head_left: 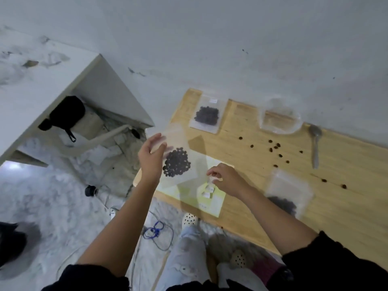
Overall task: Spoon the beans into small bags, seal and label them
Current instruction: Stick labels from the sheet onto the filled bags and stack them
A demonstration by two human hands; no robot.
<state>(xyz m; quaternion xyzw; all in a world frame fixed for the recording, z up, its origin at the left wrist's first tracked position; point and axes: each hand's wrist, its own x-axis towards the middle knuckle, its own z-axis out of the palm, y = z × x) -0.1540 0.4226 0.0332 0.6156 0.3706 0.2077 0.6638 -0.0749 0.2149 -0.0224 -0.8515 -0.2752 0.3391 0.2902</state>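
Observation:
My left hand (151, 158) grips a clear small bag (178, 158) of dark beans by its top edge and holds it above the wooden table's (346, 206) left end. My right hand (225, 178) pinches a small white label (211, 179) over a yellow-green label sheet (212, 203) that carries a few more white labels. A filled, labelled bag (206, 114) lies flat at the table's far left. Another bag of beans (288, 193) lies near my right forearm. Several loose beans (275, 148) are scattered on the wood.
A clear plastic container (280, 116) stands at the back by the wall, with a metal spoon (315, 143) to its right. Left of the table is a white shelf unit (42, 85) with a black bag beneath. Cables lie on the marble floor by my legs.

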